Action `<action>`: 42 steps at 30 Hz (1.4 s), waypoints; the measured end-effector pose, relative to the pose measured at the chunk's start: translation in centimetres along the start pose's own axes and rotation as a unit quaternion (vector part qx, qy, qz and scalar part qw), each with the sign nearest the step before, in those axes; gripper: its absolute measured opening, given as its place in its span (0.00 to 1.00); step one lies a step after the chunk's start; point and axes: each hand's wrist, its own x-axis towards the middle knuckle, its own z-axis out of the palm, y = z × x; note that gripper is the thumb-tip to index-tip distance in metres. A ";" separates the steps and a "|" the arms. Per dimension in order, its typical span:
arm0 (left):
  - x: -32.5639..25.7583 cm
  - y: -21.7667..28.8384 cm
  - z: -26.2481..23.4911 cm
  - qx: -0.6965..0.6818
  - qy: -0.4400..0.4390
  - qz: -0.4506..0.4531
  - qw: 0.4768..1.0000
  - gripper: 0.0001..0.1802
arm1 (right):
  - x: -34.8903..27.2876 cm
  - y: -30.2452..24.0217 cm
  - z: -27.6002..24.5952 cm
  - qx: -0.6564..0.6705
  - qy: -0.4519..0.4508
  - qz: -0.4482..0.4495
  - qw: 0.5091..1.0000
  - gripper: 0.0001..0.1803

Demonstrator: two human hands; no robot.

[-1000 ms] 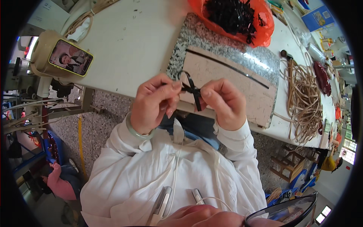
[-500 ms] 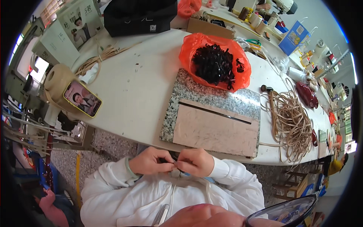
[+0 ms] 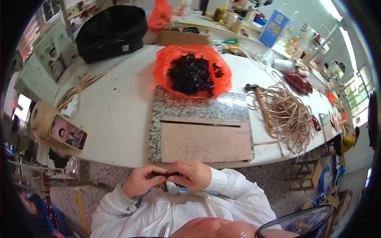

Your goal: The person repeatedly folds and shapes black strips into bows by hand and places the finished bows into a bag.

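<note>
Just off the table's near edge, a narrow black strip is pinched between my two hands. My left hand grips it from one side and my right hand from the other, their fingertips almost meeting. Part of the strip is hidden by the fingers. Beyond them a speckled granite slab carries a scuffed pinkish board. Another straight black strip lies along the board's far edge. At the slab's far end, an open red plastic bag holds a heap of shiny black strips.
To the right lie a tangle of beige cords, a hammer and a dark red object. A phone leans on a tan roll at left. Farther back stand a black bag and a cardboard box.
My head view has shifted, so the table sits lower and farther left. My hands have drawn slightly apart, and more of the black strip between them shows.
</note>
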 end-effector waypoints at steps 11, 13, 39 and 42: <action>0.7 0.2 -0.3 -0.047 0.002 -0.032 0.998 0.05 | 0.2 0.7 0.7 -0.074 0.059 -0.053 0.994 0.06; 0.4 0.3 0.0 -0.033 0.022 -0.020 0.999 0.05 | 0.0 0.9 0.6 -0.054 0.050 -0.038 0.997 0.05; 3.5 0.7 -0.7 -0.066 0.096 0.113 0.987 0.14 | 0.9 1.8 -0.6 0.465 0.131 0.198 0.853 0.17; 3.8 -0.3 -0.9 -0.159 0.012 0.093 0.983 0.14 | 1.1 1.3 0.3 0.411 0.143 0.126 0.892 0.16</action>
